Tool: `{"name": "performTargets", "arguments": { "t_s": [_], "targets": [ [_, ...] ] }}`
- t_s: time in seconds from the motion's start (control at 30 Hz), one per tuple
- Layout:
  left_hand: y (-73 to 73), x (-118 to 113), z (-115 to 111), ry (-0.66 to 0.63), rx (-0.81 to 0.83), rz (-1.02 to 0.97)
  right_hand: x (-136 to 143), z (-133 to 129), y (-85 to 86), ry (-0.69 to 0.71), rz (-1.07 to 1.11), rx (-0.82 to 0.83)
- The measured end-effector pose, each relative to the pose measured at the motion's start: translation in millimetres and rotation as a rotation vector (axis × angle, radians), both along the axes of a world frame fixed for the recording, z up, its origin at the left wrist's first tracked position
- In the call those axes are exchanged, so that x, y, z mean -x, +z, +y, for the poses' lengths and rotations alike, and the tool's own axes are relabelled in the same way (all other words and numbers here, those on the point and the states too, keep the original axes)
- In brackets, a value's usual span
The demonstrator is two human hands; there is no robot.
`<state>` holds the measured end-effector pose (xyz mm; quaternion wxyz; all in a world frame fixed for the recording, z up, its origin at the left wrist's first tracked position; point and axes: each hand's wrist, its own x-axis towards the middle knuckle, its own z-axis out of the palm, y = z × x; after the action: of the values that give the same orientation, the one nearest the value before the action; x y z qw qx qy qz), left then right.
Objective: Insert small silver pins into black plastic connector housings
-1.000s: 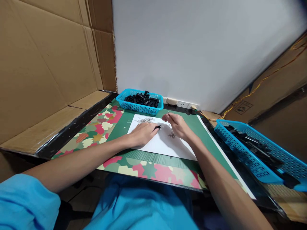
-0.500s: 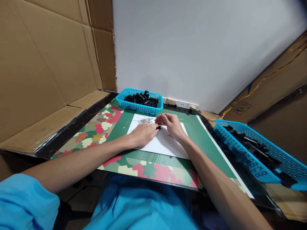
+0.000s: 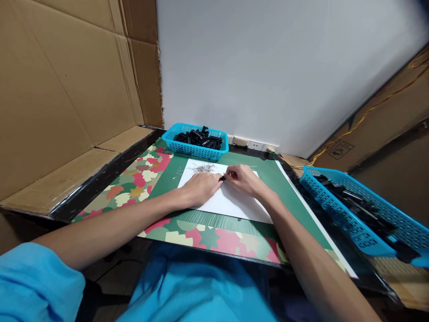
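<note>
My left hand rests on a white sheet, its fingers closed round a small black part whose end pokes out past the fingertips. Right up against that end, my right hand is in a pinch. A thin light glint shows at its fingertips, too small to name. Behind my left hand, a scatter of tiny metallic pieces lies on the sheet.
A blue basket of black parts stands at the back by the wall. Another blue basket with longer black pieces is at the right. The sheet lies on a green patterned mat. Wall sockets sit behind.
My right hand has turned and lowered, bringing its pinched fingertips to the black part. A thin upright thing that stuck up above it no longer shows. My left hand has stayed put.
</note>
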<state>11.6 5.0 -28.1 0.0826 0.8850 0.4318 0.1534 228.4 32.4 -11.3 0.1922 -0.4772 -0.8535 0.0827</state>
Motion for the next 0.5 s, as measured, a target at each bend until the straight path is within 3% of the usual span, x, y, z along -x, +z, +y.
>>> {"name": "performTargets", "arguments": {
  "t_s": [0.5],
  "targets": [
    [2.7, 0.9, -0.8, 0.002, 0.013, -0.007, -3.3, 6.4, -5.8, 0.016, 0.060, -0.027]
  ]
}}
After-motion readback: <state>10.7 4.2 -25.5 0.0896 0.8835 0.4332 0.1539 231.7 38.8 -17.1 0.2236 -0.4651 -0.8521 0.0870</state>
